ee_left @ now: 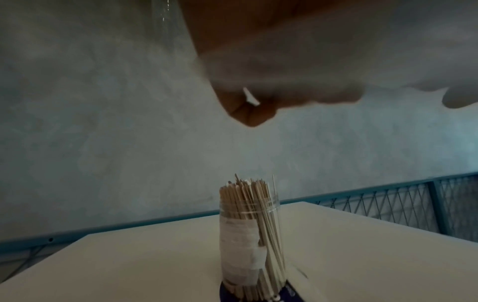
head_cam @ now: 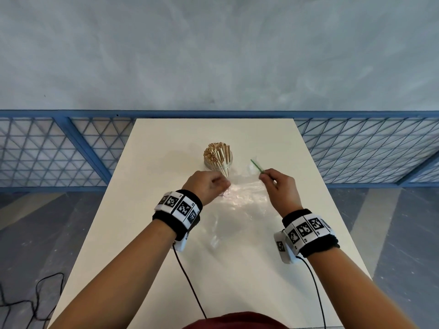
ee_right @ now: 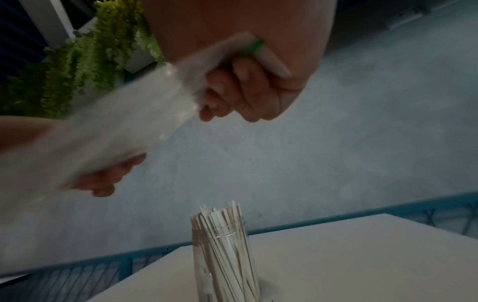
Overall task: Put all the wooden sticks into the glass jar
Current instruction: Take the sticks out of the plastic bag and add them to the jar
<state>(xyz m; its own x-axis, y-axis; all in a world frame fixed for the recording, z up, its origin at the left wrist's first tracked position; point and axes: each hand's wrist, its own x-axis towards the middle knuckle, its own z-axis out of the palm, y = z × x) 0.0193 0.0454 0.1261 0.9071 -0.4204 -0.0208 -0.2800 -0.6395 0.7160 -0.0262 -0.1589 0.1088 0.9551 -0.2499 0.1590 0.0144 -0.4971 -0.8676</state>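
**A:** Sticks [head_cam: 218, 155] first: how many are in?

**B:** By the look of it, nearly all. They stand bunched in the jar [head_cam: 219, 166], tips well above its rim, at the middle of the desk [head_cam: 147, 186]. No loose stick shows on the desk in any view.

**A:** So what is left?

**B:** Mostly the bag [head_cam: 240, 200]. It is clear plastic with a green strip [head_cam: 257, 166] along its mouth, held up between both hands on the near side of the jar. It looks empty, though the film is shiny and blurred, so a stray stick inside can't be ruled out. I judge the task done or almost done, bar checking the bag.

**A:** And each grip?

**B:** The left hand [head_cam: 206, 186] has its fingers curled, pinching the bag's left edge; its wrist view shows film draped over the knuckles. The right hand [head_cam: 279, 186] pinches the right corner by the green strip, fingers folded round the plastic.

**A:** Where is the jar from those hands?

**B:** Just beyond the left hand and slightly to its right; far and left of the right hand. Both wrist views show it below the fingers and apart from them. Neither hand touches the jar or the sticks.
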